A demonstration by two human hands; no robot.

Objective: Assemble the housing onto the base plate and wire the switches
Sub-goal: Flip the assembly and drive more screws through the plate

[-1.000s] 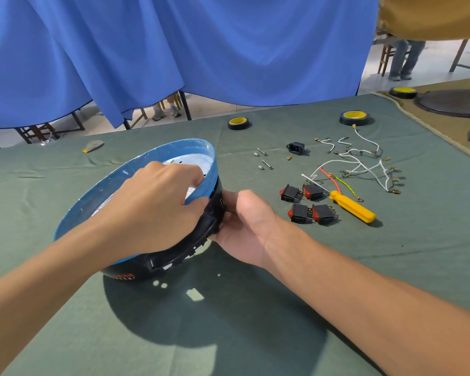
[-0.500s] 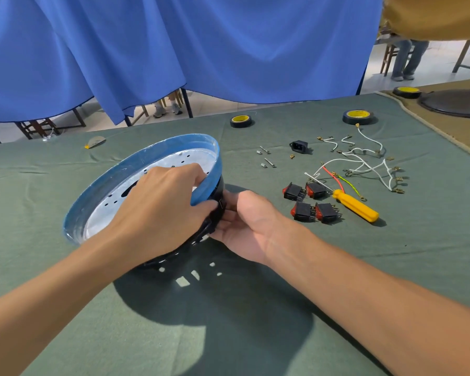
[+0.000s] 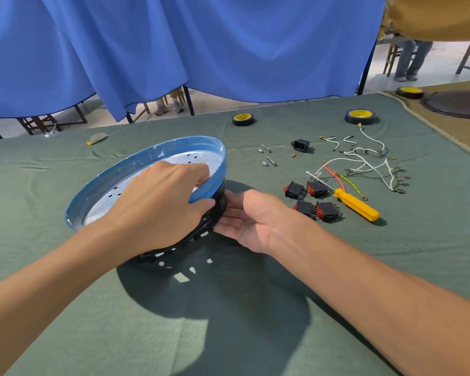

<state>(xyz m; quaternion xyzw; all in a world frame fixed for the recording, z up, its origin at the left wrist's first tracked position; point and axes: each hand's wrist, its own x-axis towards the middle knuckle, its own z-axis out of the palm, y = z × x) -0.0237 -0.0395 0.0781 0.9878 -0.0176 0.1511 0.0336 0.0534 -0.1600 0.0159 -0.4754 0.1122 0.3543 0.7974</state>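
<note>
Fingers of the left hand (image 3: 160,210) are curling over the blue rim of the round, perforated metal base plate (image 3: 147,156), tilted on the bench (image 3: 255,321). The right hand (image 3: 253,221), fingers straight, is pressing the slotted black plastic housing (image 3: 198,234) beneath it. Green cloth is covering the bench, black rocker switches (image 3: 327,211) are lying right, and a blue curtain (image 3: 201,44) is hanging behind.

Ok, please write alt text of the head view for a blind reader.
A person's left hand grips the blue rim of a tilted metal plate on a black housing, while the right hand touches the housing's side. Four switches, wires and a yellow screwdriver lie on the green cloth.
</note>
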